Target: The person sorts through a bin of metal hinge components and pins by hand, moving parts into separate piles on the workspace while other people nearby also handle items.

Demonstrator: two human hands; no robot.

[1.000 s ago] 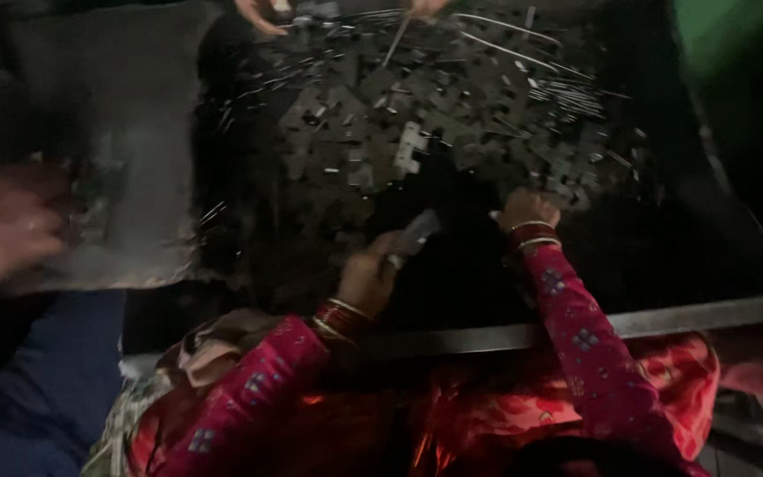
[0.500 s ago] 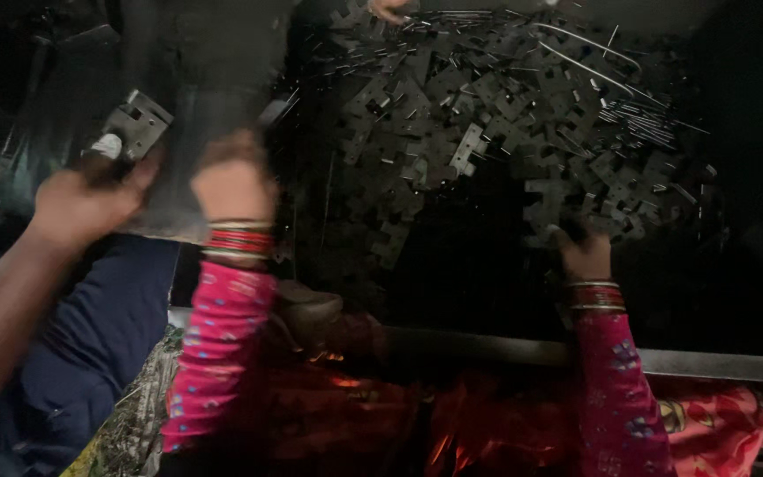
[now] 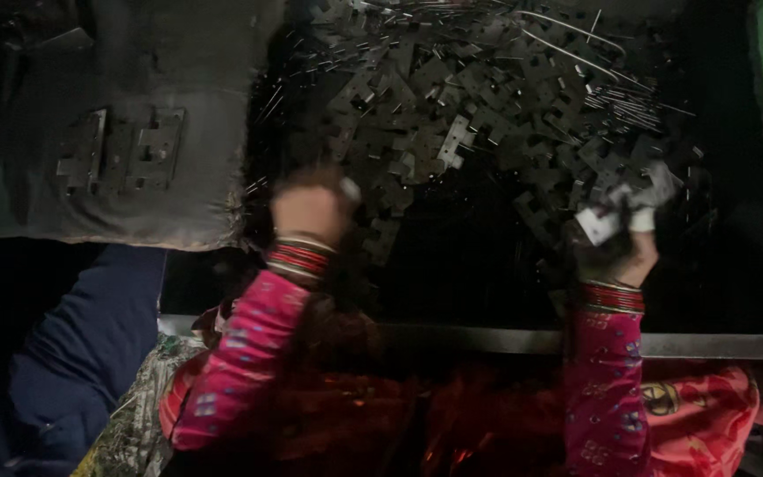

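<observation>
- Sorting step, as I judge: right hand [image 3: 615, 252] pinches a pale metal plate [image 3: 600, 223] at the plate heap [image 3: 452, 115]'s near edge.
- Left hand [image 3: 311, 210], blurred, fist-like beside the heap; cannot tell its grip.
- Next move likely needs a clean single-piece pick.

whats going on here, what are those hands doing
A person in pink sleeves works at a dark tray heaped with flat metal plates and thin rods. The right hand holds a pale plate at the heap's edge. The left hand is closed near the heap. More plates lie on a grey cloth.
</observation>
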